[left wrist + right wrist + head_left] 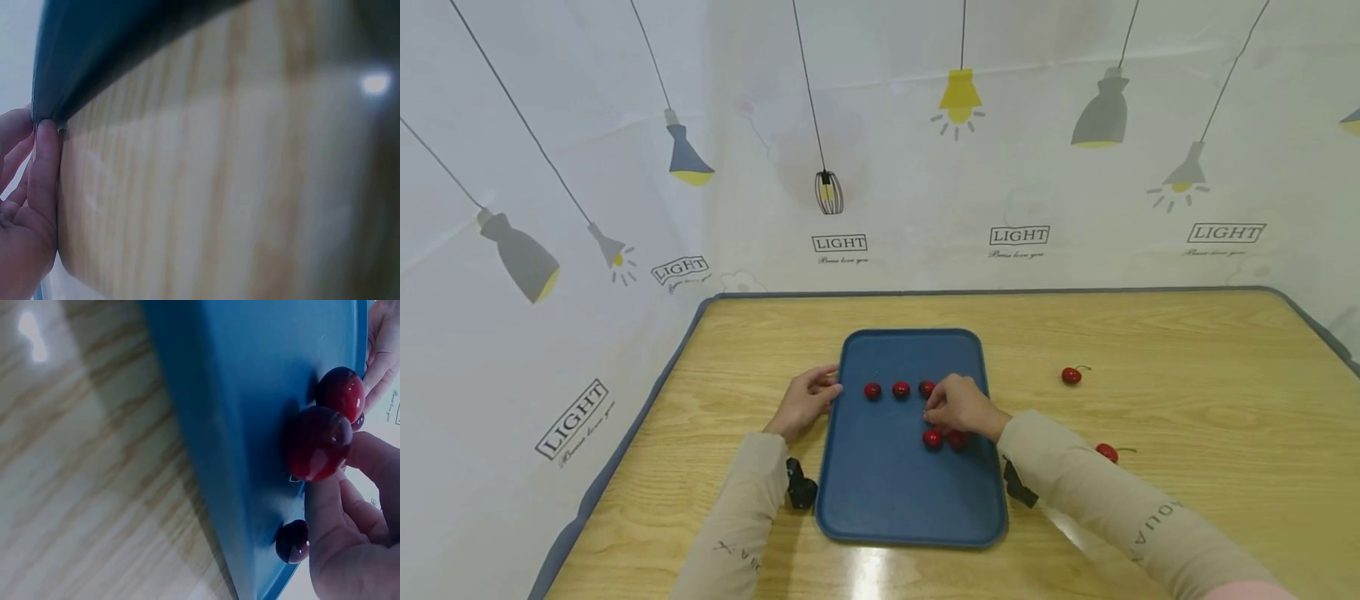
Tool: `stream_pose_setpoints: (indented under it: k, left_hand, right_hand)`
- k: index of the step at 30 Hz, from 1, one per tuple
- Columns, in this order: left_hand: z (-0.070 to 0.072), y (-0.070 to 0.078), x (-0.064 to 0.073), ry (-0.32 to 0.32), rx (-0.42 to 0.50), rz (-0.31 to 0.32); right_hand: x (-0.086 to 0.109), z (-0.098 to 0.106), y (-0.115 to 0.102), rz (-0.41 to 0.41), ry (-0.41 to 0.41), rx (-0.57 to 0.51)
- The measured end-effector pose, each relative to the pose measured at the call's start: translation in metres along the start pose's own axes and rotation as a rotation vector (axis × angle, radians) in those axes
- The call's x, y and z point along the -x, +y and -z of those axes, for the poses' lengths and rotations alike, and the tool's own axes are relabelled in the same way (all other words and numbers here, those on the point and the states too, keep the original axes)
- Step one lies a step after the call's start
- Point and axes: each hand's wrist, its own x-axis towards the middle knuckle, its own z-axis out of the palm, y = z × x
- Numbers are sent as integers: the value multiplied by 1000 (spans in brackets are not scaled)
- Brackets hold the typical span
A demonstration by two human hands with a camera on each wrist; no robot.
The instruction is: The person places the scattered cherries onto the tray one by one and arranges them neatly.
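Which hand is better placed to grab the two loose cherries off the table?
Probably the right hand: both loose cherries lie to the right of the blue tray, nearer to it, while the left hand touches the tray's left edge.

On table (760, 333): tray (910, 500) | across tray, far half: row of cherries (901, 389) | tray's right half, nearer: cherry pair (932, 439) | at tray's left edge: left hand (805, 404) | over tray's right half: right hand (964, 407) | right of tray: two loose cherries (1071, 376) | behind table: backdrop (917, 271)

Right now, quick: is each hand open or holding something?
Left hand: open, touching the tray's edge.
Right hand: fingers curled by the cherries; can't tell if it's pinching one.
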Motion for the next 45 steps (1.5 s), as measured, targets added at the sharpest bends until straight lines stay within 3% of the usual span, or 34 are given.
stream_pose_setpoints:
  k: [5,12,19,36,45]
  left_hand:
    - [1,-1,-1,-12,5,-12]
    - [1,-1,2,-4,2,-93]
    - [0,-1,-3,3,-5,-4]
    - [-1,0,-2,10,-5,-3]
    - [-1,1,-1,9,-9,-6]
  right_hand:
    - [1,1,-1,3,-3,6]
    - [2,1,-2,-9,1,1]
    - [2,1,-1,14,-1,-1]
    - [1,5,-1,28,-5,69]
    - [7,22,-4,57,-48,-3]
